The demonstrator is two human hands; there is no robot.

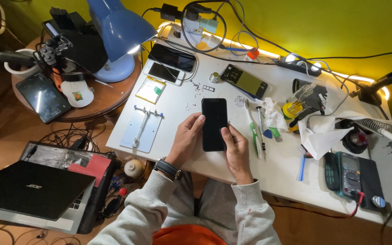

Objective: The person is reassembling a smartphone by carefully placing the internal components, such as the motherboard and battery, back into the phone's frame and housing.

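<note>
A black smartphone (214, 122) with a dark screen lies flat on the white table (178, 97). My left hand (186, 138) grips the phone's left edge, thumb near the upper corner; a dark wristwatch (167, 168) is on that wrist. My right hand (237, 151) rests at the phone's lower right, thumb pressing on the screen. Just right of the phone lie a green-and-white toothbrush (253, 131) and a screwdriver (261, 131).
A metal repair jig (141, 128) lies left of the phone. Other phones (172, 63) and an opened handset (244, 81) sit at the back. Crumpled tissue (274, 115), a multimeter (351, 174), cables, a blue lamp (118, 34) and a laptop (28, 188) surround the table.
</note>
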